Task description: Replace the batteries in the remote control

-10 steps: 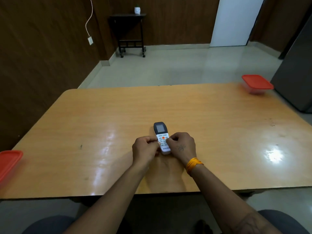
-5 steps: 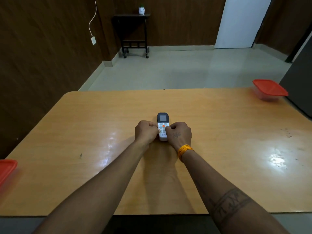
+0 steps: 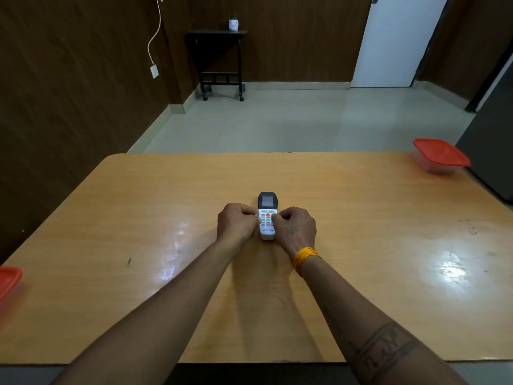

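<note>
Worktop (image 3: 361,218) of glossy orange-brown wood fills the lower two thirds of the frame, with grey floor and dark panelled walls beyond. A black side table (image 3: 219,59) carrying a small white pot (image 3: 233,24) stands at upper centre. One red-lidded container (image 3: 440,156) sits at the worktop's right far corner; another red lid (image 3: 8,282) shows at the left edge. Two bare forearms reach in from the bottom of the frame. The left hand (image 3: 236,225) and the right hand (image 3: 295,229), an orange thread band (image 3: 305,258) at its wrist, meet at centre frame. Their fingers are curled closed, pinching the two long sides of the remote control (image 3: 267,215). The remote lies face up on the worktop at centre frame, dark screen end pointing away, white keypad and orange button showing between the hands.
</note>
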Available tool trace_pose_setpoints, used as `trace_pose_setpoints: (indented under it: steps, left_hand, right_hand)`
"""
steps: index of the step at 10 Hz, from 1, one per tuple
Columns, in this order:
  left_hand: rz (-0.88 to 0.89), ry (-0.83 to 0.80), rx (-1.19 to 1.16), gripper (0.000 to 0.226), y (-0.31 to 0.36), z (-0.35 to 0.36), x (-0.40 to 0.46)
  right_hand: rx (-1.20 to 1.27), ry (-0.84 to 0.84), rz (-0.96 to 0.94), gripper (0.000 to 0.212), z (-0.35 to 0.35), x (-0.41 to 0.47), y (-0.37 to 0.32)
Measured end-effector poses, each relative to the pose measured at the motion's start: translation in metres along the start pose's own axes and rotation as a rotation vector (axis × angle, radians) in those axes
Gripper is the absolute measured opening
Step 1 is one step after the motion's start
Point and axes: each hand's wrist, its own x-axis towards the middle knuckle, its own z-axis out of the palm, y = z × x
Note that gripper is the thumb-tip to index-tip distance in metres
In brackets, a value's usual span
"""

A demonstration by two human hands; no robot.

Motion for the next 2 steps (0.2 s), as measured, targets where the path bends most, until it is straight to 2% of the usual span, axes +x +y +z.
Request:
trace_pose_setpoints:
  steps: [1,2]
  left_hand:
    - [0.089,0.022,-0.006,0.023,0.006,-0.007,-0.002]
    - [0.208,0.082,-0.073,0.014,0.013,-0.009,0.001]
  right_hand:
    - [0.085,0.056,-0.056,0.022,-0.006,0.006,-0.005]
    - [0.199,0.039,-0.162,0.024,-0.017,0.011,-0.014]
